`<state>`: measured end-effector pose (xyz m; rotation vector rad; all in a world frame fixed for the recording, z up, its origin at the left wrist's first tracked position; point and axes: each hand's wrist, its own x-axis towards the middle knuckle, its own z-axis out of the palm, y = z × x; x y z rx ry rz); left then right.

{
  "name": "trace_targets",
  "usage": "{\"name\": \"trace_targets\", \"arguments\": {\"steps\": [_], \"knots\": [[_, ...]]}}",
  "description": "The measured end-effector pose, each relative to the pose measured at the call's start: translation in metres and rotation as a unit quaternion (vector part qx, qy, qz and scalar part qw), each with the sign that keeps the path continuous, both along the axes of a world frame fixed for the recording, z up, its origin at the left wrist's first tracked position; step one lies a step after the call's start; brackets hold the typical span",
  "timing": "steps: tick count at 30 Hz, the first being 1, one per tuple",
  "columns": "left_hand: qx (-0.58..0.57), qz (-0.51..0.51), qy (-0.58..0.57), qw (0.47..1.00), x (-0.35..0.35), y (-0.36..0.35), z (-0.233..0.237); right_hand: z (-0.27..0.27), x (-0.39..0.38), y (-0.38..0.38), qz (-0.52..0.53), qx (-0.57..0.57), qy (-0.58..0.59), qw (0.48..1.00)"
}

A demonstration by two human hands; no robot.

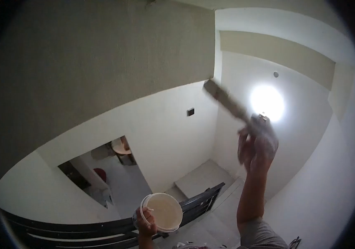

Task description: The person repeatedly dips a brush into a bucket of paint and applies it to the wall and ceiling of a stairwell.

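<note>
My right hand is raised at the right of centre, closed round the handle of a long brush, blurred by motion. The brush's tip points up and left, close to the corner where the grey-brown surface meets the white wall. Low in the view, my left hand grips the rim of a white bucket, which holds a pale liquid.
A dark railing runs along the bottom, with pale stairs beyond it. A bright lamp shines on the far wall. Through a doorway a floor and a round table show. A small dark switch is on the wall.
</note>
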<state>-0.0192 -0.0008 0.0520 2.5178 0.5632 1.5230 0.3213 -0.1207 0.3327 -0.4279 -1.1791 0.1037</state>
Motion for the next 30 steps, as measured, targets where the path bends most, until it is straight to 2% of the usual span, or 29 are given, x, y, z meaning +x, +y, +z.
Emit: {"name": "trace_targets", "arguments": {"steps": [1,2,4,5,6,12,15,18,19,22,24,26,28,30], "knots": [[-0.011,-0.006,-0.007,1.000,0.002,-0.001,0.004,0.028,0.007,0.001,-0.044,0.038,-0.035,0.998],[-0.008,-0.013,-0.013,1.000,0.002,-0.003,0.007,0.054,0.011,0.005,-0.121,0.028,-0.053,0.991],[-0.024,0.008,0.006,1.000,-0.001,-0.003,0.003,0.096,0.013,0.017,-0.197,0.019,-0.100,0.975],[-0.012,0.012,-0.019,1.000,0.002,-0.001,-0.001,0.112,0.018,0.025,-0.285,0.005,-0.157,0.946],[-0.011,0.008,-0.022,1.000,0.002,-0.001,0.000,0.126,0.022,0.032,-0.300,-0.010,-0.191,0.935],[-0.013,0.020,-0.057,0.998,0.005,-0.002,-0.007,0.144,0.049,0.070,-0.314,-0.025,-0.222,0.923],[-0.081,0.016,0.002,0.997,-0.003,-0.005,-0.005,0.129,0.038,0.056,-0.317,-0.086,-0.241,0.913],[-0.076,0.019,-0.003,0.997,0.004,-0.004,-0.007,0.123,0.037,0.025,-0.323,-0.151,-0.286,0.889],[-0.074,0.018,-0.004,0.997,0.002,-0.004,-0.005,0.128,0.032,0.013,-0.306,-0.175,-0.247,0.902],[-0.069,0.011,0.000,0.998,0.000,-0.005,0.000,0.149,0.024,0.010,-0.289,-0.055,-0.169,0.941],[-0.073,0.006,0.005,0.997,-0.001,-0.007,0.003,0.166,0.012,0.025,-0.320,-0.005,-0.140,0.937],[-0.082,0.002,0.005,0.997,0.000,-0.011,0.008,0.173,0.012,0.045,-0.353,0.006,-0.139,0.925],[-0.086,0.001,0.003,0.996,0.001,-0.015,0.013,0.172,-0.001,0.062,-0.338,0.024,-0.069,0.938],[-0.074,0.007,-0.006,0.997,-0.003,-0.008,0.008,0.165,-0.020,0.072,-0.365,-0.023,-0.075,0.928]]}}
